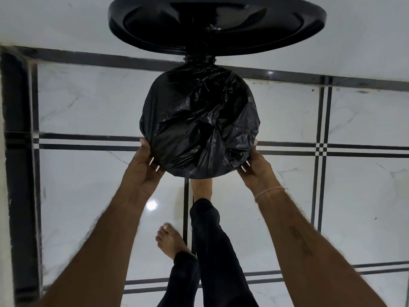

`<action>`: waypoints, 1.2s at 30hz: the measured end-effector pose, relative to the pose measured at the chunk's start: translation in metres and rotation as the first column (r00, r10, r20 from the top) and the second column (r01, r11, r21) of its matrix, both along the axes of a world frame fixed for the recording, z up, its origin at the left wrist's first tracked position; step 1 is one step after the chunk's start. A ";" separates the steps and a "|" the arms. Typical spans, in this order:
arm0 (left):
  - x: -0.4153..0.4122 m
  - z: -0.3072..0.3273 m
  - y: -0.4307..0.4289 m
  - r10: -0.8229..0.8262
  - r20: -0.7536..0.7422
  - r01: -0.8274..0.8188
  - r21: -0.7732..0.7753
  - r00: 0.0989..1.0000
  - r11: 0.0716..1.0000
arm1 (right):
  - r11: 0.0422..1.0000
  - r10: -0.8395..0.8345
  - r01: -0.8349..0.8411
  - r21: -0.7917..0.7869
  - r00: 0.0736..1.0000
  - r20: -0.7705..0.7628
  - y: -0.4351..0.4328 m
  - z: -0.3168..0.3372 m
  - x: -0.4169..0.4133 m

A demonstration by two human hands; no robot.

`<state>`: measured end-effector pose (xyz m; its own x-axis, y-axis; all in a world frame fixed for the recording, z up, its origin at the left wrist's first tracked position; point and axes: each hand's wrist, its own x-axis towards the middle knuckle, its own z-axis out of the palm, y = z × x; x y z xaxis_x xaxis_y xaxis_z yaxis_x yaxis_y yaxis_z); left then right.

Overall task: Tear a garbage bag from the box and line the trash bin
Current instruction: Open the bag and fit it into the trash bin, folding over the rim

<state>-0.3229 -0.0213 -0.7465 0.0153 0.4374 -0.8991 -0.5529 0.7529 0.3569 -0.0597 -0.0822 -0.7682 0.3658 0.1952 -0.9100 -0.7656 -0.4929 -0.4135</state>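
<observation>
White marble floor (pixel 88 107), black-striped

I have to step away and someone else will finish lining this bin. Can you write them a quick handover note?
Left hand: gripping the bag-covered rim on the bin's left side.
Right hand: gripping the rim on the right.
Garbage bag: black, already stretched over the bin's mouth, its middle crumpled near the top rather than pushed down.
Lid: hinged open, standing behind the bin.
One foot is at the bin's base, probably on a pedal.
Box: not in view.
Left: push the bag down inside, check the rim, close the lid.
</observation>
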 end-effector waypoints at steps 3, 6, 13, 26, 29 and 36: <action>-0.004 -0.001 0.005 -0.009 -0.016 0.009 -0.033 1.000 0.999 | 0.994 0.027 -0.023 -0.105 0.999 0.040 0.006 0.002 -0.001; -0.004 -0.002 0.008 -0.017 -0.085 0.010 -0.078 0.996 0.997 | 0.983 0.051 -0.041 -0.178 0.998 0.048 0.012 0.002 0.003; 0.006 -0.005 0.032 -0.078 -0.353 0.042 -0.109 0.932 0.993 | 0.998 -0.060 0.060 0.007 0.998 0.003 0.008 0.014 0.006; 0.000 -0.011 0.047 -0.225 -0.464 0.373 0.256 0.857 0.892 | 0.999 0.031 -0.031 0.029 0.999 -0.007 0.012 0.026 -0.001; -0.003 -0.008 0.054 -0.249 -0.528 0.451 0.294 0.812 0.843 | 0.988 0.109 -0.104 0.117 0.993 -0.041 0.006 0.028 0.001; 0.001 -0.003 0.059 -0.237 -0.442 0.386 0.286 0.865 0.877 | 0.970 0.120 -0.082 0.229 0.980 -0.160 0.022 0.026 0.001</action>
<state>-0.3224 0.0375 -0.7499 -0.1060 0.7556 -0.6464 -0.0736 0.6423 0.7629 -0.0588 -0.0602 -0.7417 0.1758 0.4254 -0.8878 -0.7854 -0.4831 -0.3870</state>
